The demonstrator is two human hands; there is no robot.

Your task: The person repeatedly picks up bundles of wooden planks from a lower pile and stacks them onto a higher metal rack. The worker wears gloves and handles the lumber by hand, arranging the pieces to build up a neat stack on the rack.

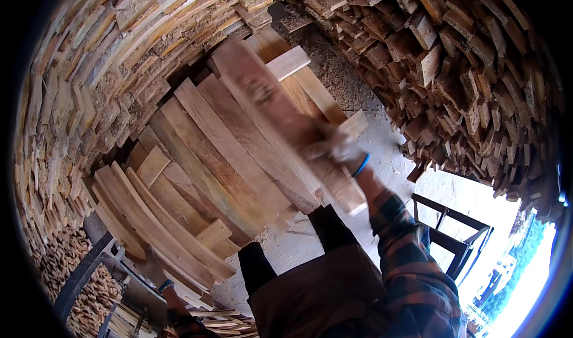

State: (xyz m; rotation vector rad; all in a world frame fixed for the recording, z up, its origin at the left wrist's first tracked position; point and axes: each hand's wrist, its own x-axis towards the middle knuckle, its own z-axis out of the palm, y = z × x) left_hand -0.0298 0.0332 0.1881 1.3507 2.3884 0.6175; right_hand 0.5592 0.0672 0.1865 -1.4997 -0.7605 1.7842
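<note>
My right hand (339, 150), with a blue band at its wrist, grips a long brown board (268, 93) near its lower end. Motion smears both the hand and the board, which slants up to the left above the other wood. Beneath it lies a row of planks (224, 138) laid side by side. At the lower left my left hand (153, 270) is at the ends of several long narrow boards (170, 224) stacked together. Blur and shadow hide its fingers, so whether it holds one cannot be made out.
Tall stacks of cut wood (101, 57) wall in the left side. Another high pile (453, 63) fills the upper right. A dark metal frame (453, 230) stands on the pale floor (382, 141) at the right, near a bright opening. Short cross pieces (289, 62) lie among the planks.
</note>
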